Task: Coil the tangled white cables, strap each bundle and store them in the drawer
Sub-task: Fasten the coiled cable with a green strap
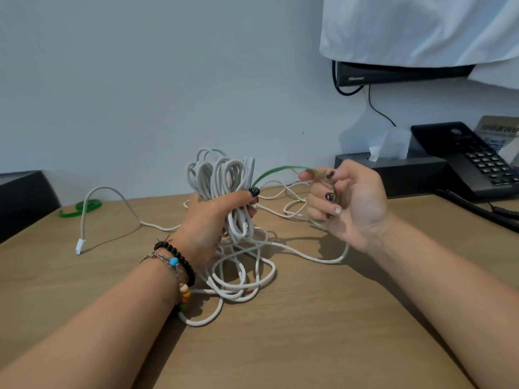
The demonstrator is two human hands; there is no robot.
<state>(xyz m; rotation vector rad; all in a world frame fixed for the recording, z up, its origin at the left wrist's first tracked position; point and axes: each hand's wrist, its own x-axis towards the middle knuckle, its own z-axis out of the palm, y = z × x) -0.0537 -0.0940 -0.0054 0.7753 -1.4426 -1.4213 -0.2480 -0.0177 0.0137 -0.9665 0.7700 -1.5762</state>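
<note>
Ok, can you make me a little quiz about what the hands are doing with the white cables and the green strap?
1. True or false: the left hand grips a coiled bundle of white cable.
2. What does the right hand pinch? A) the phone B) a green strap C) a tissue
3. Fill in: a second green strap lies on the ____, far left.

Key
1. True. The bundle stands up out of the fist, with loose cable still on the desk.
2. B. The strap runs from the bundle to the right fingers.
3. desk
</note>
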